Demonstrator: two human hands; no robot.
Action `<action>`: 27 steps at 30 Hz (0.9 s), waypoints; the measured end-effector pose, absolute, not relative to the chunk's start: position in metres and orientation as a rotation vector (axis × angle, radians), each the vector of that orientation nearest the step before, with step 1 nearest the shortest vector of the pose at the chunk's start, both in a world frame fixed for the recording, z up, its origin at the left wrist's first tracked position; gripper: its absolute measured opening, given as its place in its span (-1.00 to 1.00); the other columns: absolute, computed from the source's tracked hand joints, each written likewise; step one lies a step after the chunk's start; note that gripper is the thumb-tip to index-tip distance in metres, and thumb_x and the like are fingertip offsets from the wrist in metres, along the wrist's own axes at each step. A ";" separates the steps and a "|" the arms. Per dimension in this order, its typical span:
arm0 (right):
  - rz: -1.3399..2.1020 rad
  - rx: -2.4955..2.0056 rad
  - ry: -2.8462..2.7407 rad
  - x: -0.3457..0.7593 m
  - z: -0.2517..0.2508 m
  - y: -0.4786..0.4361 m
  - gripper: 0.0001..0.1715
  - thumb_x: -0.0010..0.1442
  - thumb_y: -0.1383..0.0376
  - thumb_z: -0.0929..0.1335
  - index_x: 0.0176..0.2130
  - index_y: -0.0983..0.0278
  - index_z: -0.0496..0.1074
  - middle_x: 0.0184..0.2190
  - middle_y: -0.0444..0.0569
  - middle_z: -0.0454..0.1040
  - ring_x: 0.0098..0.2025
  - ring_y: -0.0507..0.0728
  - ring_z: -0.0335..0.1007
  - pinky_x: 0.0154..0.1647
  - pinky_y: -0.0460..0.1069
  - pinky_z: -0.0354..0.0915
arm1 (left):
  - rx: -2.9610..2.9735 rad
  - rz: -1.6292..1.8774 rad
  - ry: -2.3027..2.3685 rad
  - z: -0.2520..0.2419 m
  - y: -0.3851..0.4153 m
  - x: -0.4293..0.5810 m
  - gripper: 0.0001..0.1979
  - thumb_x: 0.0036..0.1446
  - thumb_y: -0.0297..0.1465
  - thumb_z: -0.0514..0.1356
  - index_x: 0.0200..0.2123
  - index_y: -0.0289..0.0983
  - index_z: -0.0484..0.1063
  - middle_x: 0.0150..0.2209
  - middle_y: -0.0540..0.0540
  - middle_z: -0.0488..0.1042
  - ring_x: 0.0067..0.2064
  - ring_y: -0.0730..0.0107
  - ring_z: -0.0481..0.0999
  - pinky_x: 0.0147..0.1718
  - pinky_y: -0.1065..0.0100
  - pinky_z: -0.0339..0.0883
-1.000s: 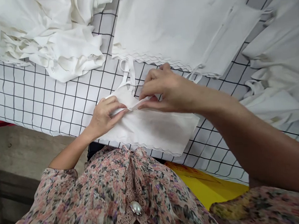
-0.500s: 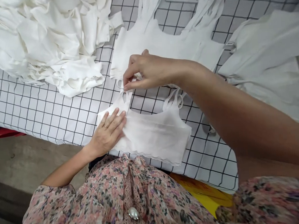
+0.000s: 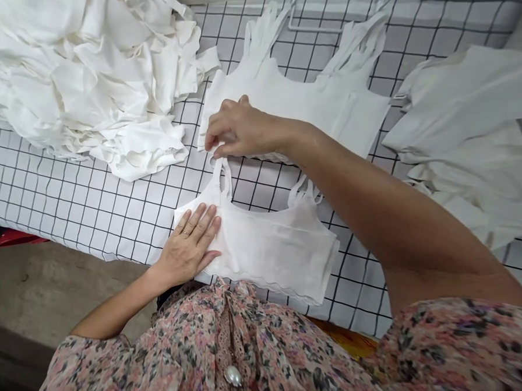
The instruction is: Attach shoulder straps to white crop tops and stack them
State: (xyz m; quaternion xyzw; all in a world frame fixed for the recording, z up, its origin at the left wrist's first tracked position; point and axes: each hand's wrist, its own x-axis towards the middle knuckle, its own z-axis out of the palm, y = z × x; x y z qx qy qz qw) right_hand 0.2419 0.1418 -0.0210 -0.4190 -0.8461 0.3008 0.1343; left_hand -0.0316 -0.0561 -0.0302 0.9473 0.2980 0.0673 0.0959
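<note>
A white cropped camisole (image 3: 272, 241) with thin straps and a wavy hem lies flat at the near edge of the cloth-covered table. My left hand (image 3: 191, 243) rests on its left side, palm down, fingers stretched out. Above it, my right hand (image 3: 238, 129) is closed at the top of the left shoulder strap (image 3: 218, 177), thumb and curled fingers at the strap's end. The strap runs up straight to the fingertips. The right strap (image 3: 302, 190) lies loosely looped, partly beside my forearm. Behind my right hand is a stack of similar white camisoles (image 3: 317, 102), straps pointing away.
A big heap of crumpled white garments (image 3: 105, 69) covers the table's far left. More white garments (image 3: 472, 143) lie in a pile on the right. A thin white frame (image 3: 316, 28) sits at the back on the black-checked tablecloth (image 3: 113, 221).
The left strap now stands straighter, and my right hand has shifted slightly left with its fingers less tightly bunched. My left hand stays flat on the camisole. The view has tilted slightly upward.
</note>
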 end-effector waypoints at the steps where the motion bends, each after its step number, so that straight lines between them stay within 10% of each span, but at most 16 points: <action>1: 0.781 -1.252 -2.408 0.245 -0.019 0.130 -0.79 0.33 0.14 0.49 -0.04 0.10 0.65 -0.01 0.00 0.60 0.20 0.32 0.42 0.43 0.48 0.17 | 2.796 0.214 0.882 -0.030 -0.056 -0.033 -0.17 0.54 -0.12 0.07 0.61 -0.39 -0.23 0.59 -0.35 -0.04 0.64 -0.07 -0.14 0.58 -0.15 0.04; 7: 0.257 -1.527 -2.110 0.228 -0.007 -0.032 -0.31 0.55 0.19 0.17 0.55 0.26 0.06 0.50 0.22 0.22 0.53 0.35 0.16 0.52 0.44 0.12 | 2.697 0.341 0.944 -0.025 -0.069 -0.031 -0.22 0.57 -0.32 0.00 0.62 -0.35 -0.38 0.59 -0.36 -0.07 0.65 0.00 -0.25 0.59 -0.20 -0.03; 13: 0.334 -1.906 -2.189 0.206 -0.043 -0.165 0.03 0.55 -0.11 0.05 0.58 0.29 -0.66 0.59 0.35 -0.05 0.61 0.42 -0.03 0.53 0.57 -0.02 | 2.641 0.306 1.029 -0.038 -0.076 -0.029 -0.09 0.54 -0.15 0.07 0.62 -0.33 -0.47 0.62 -0.39 -0.21 0.66 -0.01 -0.27 0.60 -0.18 -0.09; 20: 0.274 -2.233 -1.896 0.254 -0.048 -0.193 0.07 0.52 -0.18 0.07 0.61 0.34 -0.49 0.60 0.45 -0.24 0.64 0.56 -0.22 0.47 0.70 -0.17 | 2.668 0.336 1.015 -0.035 -0.056 -0.053 -0.14 0.53 -0.16 0.07 0.63 -0.16 -0.41 0.63 -0.30 -0.22 0.66 -0.10 -0.28 0.57 -0.37 -0.44; 27: 0.455 -2.042 -2.033 0.194 -0.038 -0.165 0.00 0.52 -0.17 0.07 0.62 0.33 -0.22 0.62 0.27 -0.21 0.67 0.37 -0.27 0.59 0.55 -0.24 | 2.799 0.188 0.590 -0.034 -0.066 -0.023 -0.20 0.51 -0.13 0.15 0.62 -0.07 -0.18 0.62 -0.19 -0.10 0.65 -0.14 -0.15 0.59 -0.27 -0.15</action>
